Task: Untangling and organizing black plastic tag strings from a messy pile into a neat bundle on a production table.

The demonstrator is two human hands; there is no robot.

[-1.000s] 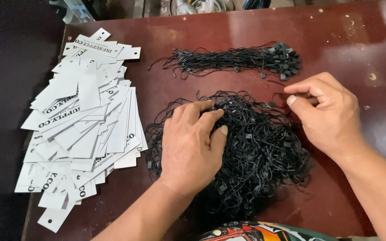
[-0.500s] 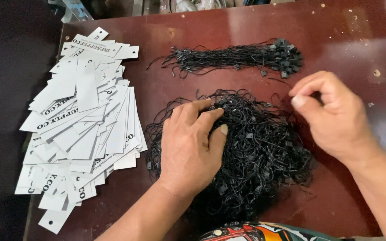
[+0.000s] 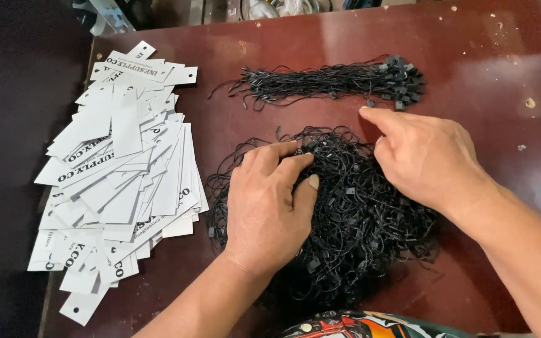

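Tangled black cords (image 3: 345, 213) under left hand (image 3: 267, 200), fingers curled, on scuffed maroon table (image 3: 496, 69); right hand (image 3: 424, 153) pinching.

- A tangled heap of black hang-tag strings (image 3: 345, 219) fills the middle of the dark red table (image 3: 483, 69), with the left hand (image 3: 270, 213) pressed on its 9 o'clock side and the right hand (image 3: 427, 156) over its 1 o'clock edge.
- At 12 o'clock, a straightened bundle of strings (image 3: 333, 81) bars the way; only a narrow bare strip separates it from the heap.
- At 9 o'clock, fanned white paper tags (image 3: 120, 188) lie just beside the heap.
- Bare tabletop opens at 2 o'clock.
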